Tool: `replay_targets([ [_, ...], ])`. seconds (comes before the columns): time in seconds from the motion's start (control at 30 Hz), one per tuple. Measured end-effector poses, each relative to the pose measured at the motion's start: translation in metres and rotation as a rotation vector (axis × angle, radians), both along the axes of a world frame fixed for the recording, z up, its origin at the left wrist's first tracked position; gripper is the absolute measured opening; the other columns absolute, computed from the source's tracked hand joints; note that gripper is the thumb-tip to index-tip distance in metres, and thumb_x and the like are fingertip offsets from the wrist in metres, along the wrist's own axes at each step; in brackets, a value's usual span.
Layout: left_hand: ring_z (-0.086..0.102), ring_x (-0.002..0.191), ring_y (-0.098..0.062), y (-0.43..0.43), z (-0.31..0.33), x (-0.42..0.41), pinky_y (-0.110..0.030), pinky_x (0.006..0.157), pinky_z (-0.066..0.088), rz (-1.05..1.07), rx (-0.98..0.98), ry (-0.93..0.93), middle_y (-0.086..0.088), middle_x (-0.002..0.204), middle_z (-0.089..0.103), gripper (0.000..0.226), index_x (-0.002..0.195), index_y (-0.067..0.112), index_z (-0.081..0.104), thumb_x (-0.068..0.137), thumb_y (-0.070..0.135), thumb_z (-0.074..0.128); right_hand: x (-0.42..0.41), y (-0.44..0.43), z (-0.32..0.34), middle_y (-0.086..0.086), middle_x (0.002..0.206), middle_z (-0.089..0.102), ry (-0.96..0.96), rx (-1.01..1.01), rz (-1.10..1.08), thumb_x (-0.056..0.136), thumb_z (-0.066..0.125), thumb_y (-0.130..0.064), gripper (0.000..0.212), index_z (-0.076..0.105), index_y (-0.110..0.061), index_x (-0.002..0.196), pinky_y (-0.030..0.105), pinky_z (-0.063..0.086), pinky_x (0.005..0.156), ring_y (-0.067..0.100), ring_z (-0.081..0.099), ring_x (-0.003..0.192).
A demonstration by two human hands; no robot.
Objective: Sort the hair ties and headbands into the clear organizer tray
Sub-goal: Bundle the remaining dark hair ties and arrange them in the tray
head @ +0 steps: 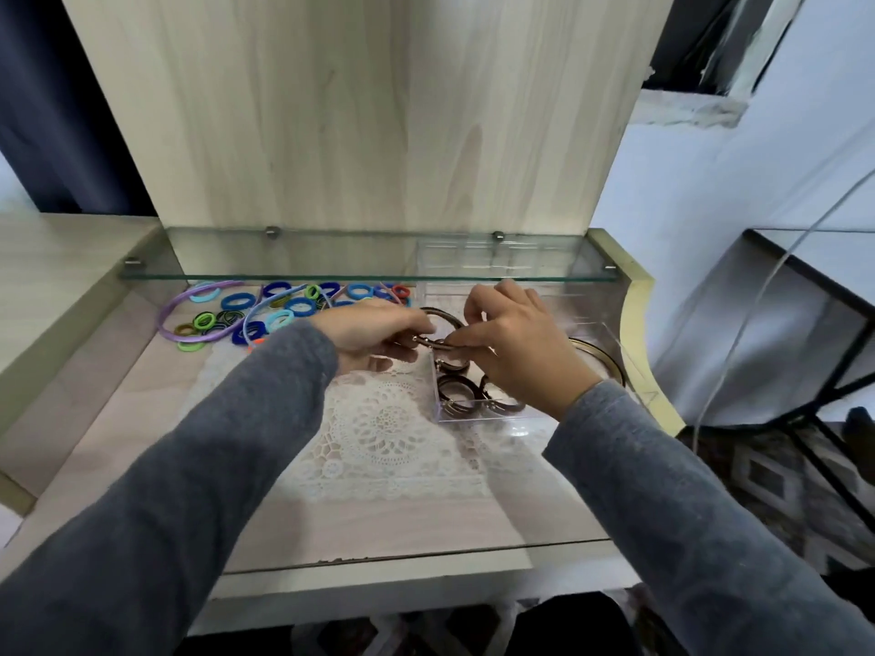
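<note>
Both hands meet over the left edge of the clear organizer tray (478, 414). My left hand (374, 331) and my right hand (511, 333) both grip a brown ring with a metal clasp (438, 319), held just above the tray. Several more brown rings (457, 388) lie in the tray's front compartment. A pile of blue, green and teal hair ties (293, 307) lies on the surface at the back left. Thin headbands sit among the pile, one purple (168, 310) and one light blue (258, 314).
A glass shelf (331, 269) hangs low over the back of the surface, just above the hands. A white lace doily (388, 433) lies under the arms. A gold-rimmed ring (599, 352) sits in the tray's right part. The surface ends at a curved right edge (639, 324).
</note>
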State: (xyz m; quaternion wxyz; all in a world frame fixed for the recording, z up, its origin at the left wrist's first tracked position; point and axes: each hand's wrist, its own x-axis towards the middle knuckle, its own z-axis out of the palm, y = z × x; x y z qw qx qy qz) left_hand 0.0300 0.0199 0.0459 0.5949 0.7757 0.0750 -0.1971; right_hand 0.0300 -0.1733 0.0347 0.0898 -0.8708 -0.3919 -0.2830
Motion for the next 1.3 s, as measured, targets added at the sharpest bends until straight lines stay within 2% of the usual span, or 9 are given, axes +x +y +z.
replay_targets([
  [0.1, 0.049, 0.058, -0.009, -0.022, 0.0, 0.017, -0.023, 0.051, 0.031, 0.017, 0.214, -0.048, 0.002, 0.075, 0.05, 0.017, 0.094, 0.018, 0.062, 0.087, 0.034, 0.065, 0.003, -0.014, -0.003, 0.0, 0.077, 0.052, 0.013, -0.029, -0.036, 0.074, 0.066, -0.037, 0.016, 0.077, -0.026, 0.08, 0.033, 0.035, 0.064, 0.025, 0.05, 0.073],
  [0.23, 0.047, 0.062, -0.02, -0.048, -0.003, 0.036, -0.022, 0.048, 0.031, -0.038, 0.382, -0.073, -0.004, 0.076, 0.053, 0.024, 0.084, 0.018, 0.06, 0.085, 0.042, 0.061, 0.008, -0.028, -0.011, 0.001, 0.076, 0.053, 0.005, -0.052, -0.102, 0.072, 0.072, -0.028, 0.008, 0.076, -0.022, 0.075, 0.035, 0.039, 0.062, 0.027, 0.052, 0.072],
  [0.37, 0.045, 0.044, -0.016, -0.066, -0.004, 0.048, -0.014, 0.039, 0.034, -0.061, 0.526, -0.131, -0.001, 0.055, 0.05, 0.024, 0.078, 0.02, 0.072, 0.087, 0.038, 0.06, 0.015, -0.039, -0.023, 0.003, 0.079, 0.055, 0.057, -0.102, -0.154, 0.064, 0.085, -0.018, 0.02, 0.075, -0.02, 0.08, 0.038, 0.042, 0.062, 0.03, 0.054, 0.074],
  [0.47, 0.054, 0.052, -0.016, -0.073, -0.016, 0.056, -0.024, 0.054, 0.048, -0.062, 0.582, -0.206, 0.0, 0.057, 0.058, 0.02, 0.078, 0.017, 0.073, 0.082, 0.037, 0.068, 0.019, -0.047, -0.027, 0.003, 0.079, 0.054, 0.106, -0.11, -0.162, 0.065, 0.085, -0.018, 0.018, 0.075, -0.022, 0.08, 0.038, 0.043, 0.062, 0.03, 0.053, 0.073],
  [0.57, 0.056, 0.061, -0.007, -0.078, -0.027, 0.059, -0.024, 0.058, 0.041, -0.071, 0.663, -0.282, 0.007, 0.068, 0.063, 0.019, 0.07, 0.024, 0.063, 0.082, 0.037, 0.07, 0.024, -0.053, -0.028, 0.003, 0.079, 0.055, 0.182, -0.148, -0.164, 0.068, 0.082, -0.018, 0.014, 0.076, -0.024, 0.08, 0.039, 0.042, 0.064, 0.03, 0.053, 0.075],
  [0.73, 0.056, 0.074, -0.013, -0.083, -0.03, 0.064, -0.025, 0.062, 0.037, -0.065, 0.786, -0.372, 0.008, 0.071, 0.059, 0.024, 0.064, 0.023, 0.061, 0.078, 0.037, 0.075, 0.034, -0.051, -0.022, 0.004, 0.103, 0.055, 0.273, -0.278, -0.198, 0.089, 0.063, -0.026, 0.02, 0.072, -0.027, 0.106, 0.04, 0.033, 0.084, 0.028, 0.045, 0.102],
  [0.97, 0.061, 0.083, -0.019, -0.089, -0.026, 0.07, -0.027, 0.061, 0.041, -0.059, 1.046, -0.415, 0.001, 0.085, 0.067, 0.032, 0.086, 0.022, 0.072, 0.076, 0.052, 0.073, 0.041, -0.043, -0.022, -0.001, 0.116, 0.048, 0.336, -0.369, -0.22, 0.095, 0.052, -0.032, 0.026, 0.065, -0.035, 0.117, 0.037, 0.028, 0.091, 0.023, 0.038, 0.112],
  [1.17, 0.052, 0.078, -0.02, -0.098, -0.03, 0.073, -0.031, 0.067, 0.039, -0.093, 1.228, -0.392, 0.0, 0.081, 0.054, 0.033, 0.079, 0.021, 0.052, 0.08, 0.047, 0.071, 0.044, -0.041, -0.025, -0.002, 0.114, 0.046, 0.396, -0.372, -0.24, 0.095, 0.051, -0.036, 0.026, 0.065, -0.038, 0.116, 0.037, 0.028, 0.092, 0.022, 0.037, 0.111],
  [1.3, 0.052, 0.079, -0.021, -0.102, -0.03, 0.074, -0.031, 0.067, 0.037, -0.125, 1.291, -0.389, 0.001, 0.073, 0.045, 0.025, 0.083, 0.022, 0.049, 0.084, 0.037, 0.068, 0.045, -0.041, -0.026, -0.001, 0.111, 0.047, 0.414, -0.35, -0.253, 0.094, 0.052, -0.039, 0.026, 0.065, -0.04, 0.116, 0.037, 0.028, 0.091, 0.023, 0.038, 0.11],
])
